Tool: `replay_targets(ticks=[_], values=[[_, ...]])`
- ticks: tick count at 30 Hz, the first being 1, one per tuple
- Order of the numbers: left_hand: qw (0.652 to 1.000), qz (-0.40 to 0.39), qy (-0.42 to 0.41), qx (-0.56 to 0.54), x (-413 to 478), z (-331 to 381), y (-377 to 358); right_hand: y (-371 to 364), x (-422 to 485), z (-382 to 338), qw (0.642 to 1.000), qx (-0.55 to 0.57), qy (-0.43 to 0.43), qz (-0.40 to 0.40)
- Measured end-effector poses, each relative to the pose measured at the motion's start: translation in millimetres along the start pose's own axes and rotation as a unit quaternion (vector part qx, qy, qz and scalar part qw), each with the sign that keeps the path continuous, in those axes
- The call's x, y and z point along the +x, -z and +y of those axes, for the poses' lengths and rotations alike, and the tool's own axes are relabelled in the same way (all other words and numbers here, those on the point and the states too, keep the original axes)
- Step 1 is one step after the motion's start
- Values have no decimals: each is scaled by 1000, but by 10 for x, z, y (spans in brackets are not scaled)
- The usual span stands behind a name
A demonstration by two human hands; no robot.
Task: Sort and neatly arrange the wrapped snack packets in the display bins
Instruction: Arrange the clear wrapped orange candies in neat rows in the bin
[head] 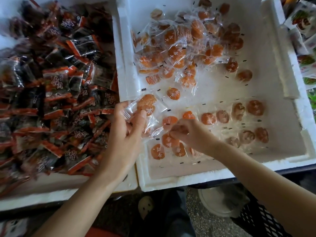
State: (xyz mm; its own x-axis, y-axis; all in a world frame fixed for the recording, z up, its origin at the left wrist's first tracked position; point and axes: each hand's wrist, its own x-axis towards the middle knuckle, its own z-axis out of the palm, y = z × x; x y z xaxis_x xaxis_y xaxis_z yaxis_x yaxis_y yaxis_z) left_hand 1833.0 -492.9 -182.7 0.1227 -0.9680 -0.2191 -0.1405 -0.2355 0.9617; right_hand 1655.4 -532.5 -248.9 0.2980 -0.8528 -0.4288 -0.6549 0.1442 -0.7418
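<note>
Left hand (127,127), at the lower middle of the frame, is curled around a small fan of clear-wrapped orange snack packets (147,104), fingers closed on the wrappers and thumb pressed over the front one, holding them just above the near left corner of the white foam bin (273,161). Starting at the far left of the frame, the neighbouring bin (51,183) is heaped with red-and-black packets (56,93) lying at every angle; by the look of it, nothing there has been tidied, though they are at least all one kind. Moving right into the white foam bin, the work is plainly partway: along the near edge, in the lower middle and lower right of the frame, the orange packets lie flat in two rough rows (222,117), some overlapping like tiles, with the row nearest the person running thinner toward the right. Right hand (189,132) reaches in over these rows with its fingertips pinched together on or at a packet near their left end; whether it grips the wrapper or only presses it down, I cannot tell. Behind, in the upper middle of the frame, a loose pile of the same orange packets (179,47) remains jumbled, with a few strays on the bare floor of the bin between pile and rows. I judge perhaps a third of this bin is arranged, the pile and the held fan still to be laid. At the far right edge, other green-and-white packets (306,65) show only in part.
</note>
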Motion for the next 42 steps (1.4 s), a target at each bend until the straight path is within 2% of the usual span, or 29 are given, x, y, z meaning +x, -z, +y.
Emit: replay_targets(ticks=[2, 10, 15, 20, 22, 24, 26, 30, 35, 37, 39, 40, 42], values=[[1000, 3, 4, 2, -23, -19, 23, -158, 23, -30, 998, -37, 15, -37], [1000, -1, 18, -21, -97, -59, 111, -264, 55, -97, 990, -111, 39, -85], [1000, 11, 24, -13, -108, -77, 162, -337, 20, -73, 992, -104, 30, -67], [999, 11, 27, -23, -103, -107, 183, -301, -75, -105, 990, -121, 71, -19], [999, 9, 24, -29, -100, -111, 192, -230, -125, -198, 994, -59, 84, 32], [999, 3, 20, -31, -95, -112, 189, -127, -211, -377, 989, 116, 67, 63], [999, -14, 16, -30, -95, -112, 164, -40, -288, -542, 964, 257, 44, 42], [999, -44, 11, -2, -113, -104, 95, 4, -301, -659, 969, 237, 60, 26], [997, -63, 24, 36, -72, -90, 84, 223, -307, -510, 939, 339, 30, 44], [997, -55, 26, 38, -59, -78, 80, 338, -278, -381, 951, 294, 35, 92], [998, -45, 30, 38, -52, -71, 74, 400, -221, -230, 974, 174, 52, 136], [998, -41, 31, 40, -50, -74, 74, 407, -194, -166, 983, 105, 63, 139], [998, -39, 32, 43, -47, -83, 73, 357, -150, -62, 994, -19, 68, 89]])
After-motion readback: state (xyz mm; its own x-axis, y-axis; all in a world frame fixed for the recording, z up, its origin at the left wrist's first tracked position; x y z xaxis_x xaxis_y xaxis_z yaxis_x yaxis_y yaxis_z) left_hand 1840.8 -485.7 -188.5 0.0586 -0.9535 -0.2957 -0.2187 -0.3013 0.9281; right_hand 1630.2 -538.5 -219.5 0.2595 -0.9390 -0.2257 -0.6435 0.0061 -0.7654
